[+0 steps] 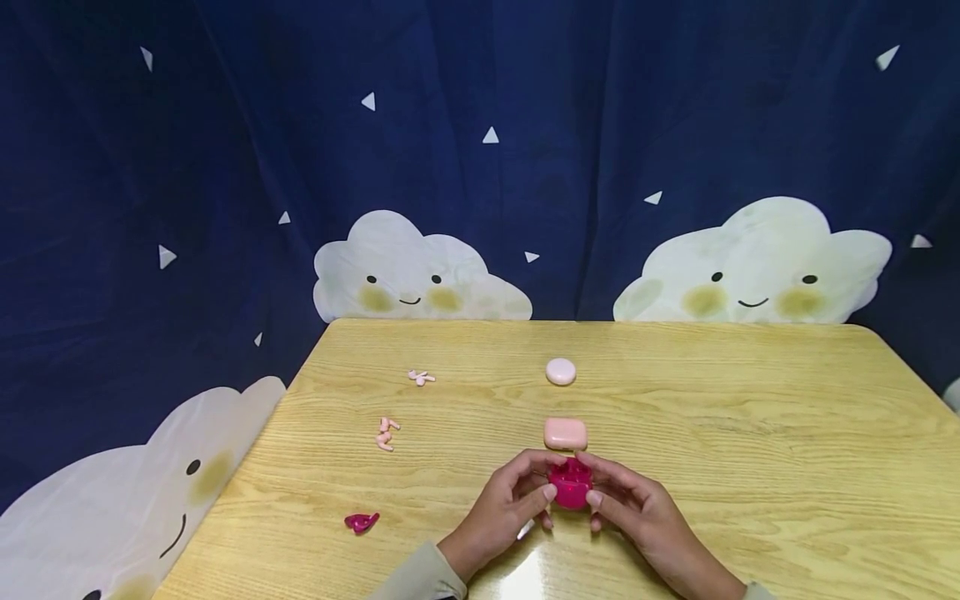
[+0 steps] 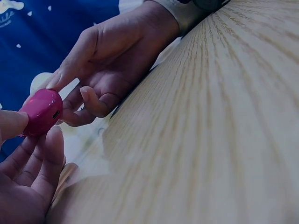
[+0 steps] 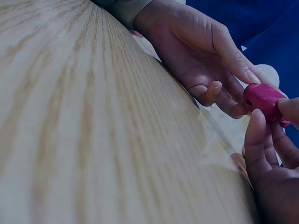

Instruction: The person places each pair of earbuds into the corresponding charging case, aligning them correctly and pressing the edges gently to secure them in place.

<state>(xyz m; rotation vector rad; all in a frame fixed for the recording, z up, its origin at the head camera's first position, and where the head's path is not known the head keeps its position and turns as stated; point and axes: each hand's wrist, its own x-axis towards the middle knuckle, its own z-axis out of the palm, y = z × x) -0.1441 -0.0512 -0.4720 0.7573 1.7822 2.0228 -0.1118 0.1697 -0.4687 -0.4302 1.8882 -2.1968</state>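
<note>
A small magenta earbud case (image 1: 570,484) is held just above the near middle of the wooden table (image 1: 750,433) between both hands. My left hand (image 1: 546,483) pinches its left side with thumb and fingers. My right hand (image 1: 596,482) pinches its right side. In the left wrist view the magenta case (image 2: 42,112) sits between my left fingers (image 2: 44,158) and the right hand (image 2: 100,60). The right wrist view shows the magenta case (image 3: 264,100) between my right fingers (image 3: 256,140) and the left hand (image 3: 205,56). Whether its lid is up cannot be told.
A pale pink rectangular case (image 1: 566,433) lies just beyond the hands, and a round pale pink case (image 1: 560,371) farther back. Pale pink earbuds (image 1: 386,434) and another pair of earbuds (image 1: 422,377) lie to the left. A magenta earbud pair (image 1: 362,522) lies near the left edge.
</note>
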